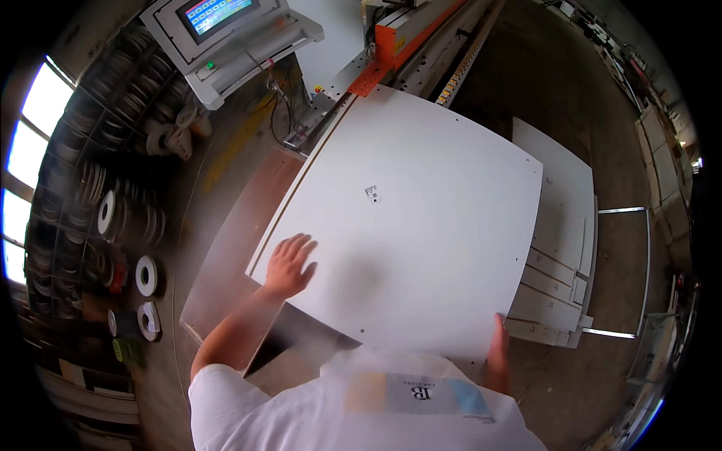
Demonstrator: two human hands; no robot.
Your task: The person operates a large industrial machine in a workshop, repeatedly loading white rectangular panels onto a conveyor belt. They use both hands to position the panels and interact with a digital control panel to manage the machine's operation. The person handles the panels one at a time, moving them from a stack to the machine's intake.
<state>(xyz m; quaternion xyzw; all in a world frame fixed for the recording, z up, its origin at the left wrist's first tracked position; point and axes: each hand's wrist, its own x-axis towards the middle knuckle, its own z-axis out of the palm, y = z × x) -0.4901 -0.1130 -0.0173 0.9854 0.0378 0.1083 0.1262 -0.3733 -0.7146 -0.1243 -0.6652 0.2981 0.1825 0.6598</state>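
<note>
A large white board panel (421, 218) lies flat on the machine's infeed table, its far corner near the orange machine head (395, 37). My left hand (289, 263) rests palm down with fingers spread on the panel's near left corner. My right hand (498, 342) grips the panel's near right edge, thumb on top. A small dark sticker (371, 194) sits near the panel's middle.
A control console with a lit screen (218, 15) stands at the upper left. Shelves of edge-banding rolls (120, 218) line the left wall. A stack of white panels on a cart (560, 248) stands to the right. Concrete floor lies beyond.
</note>
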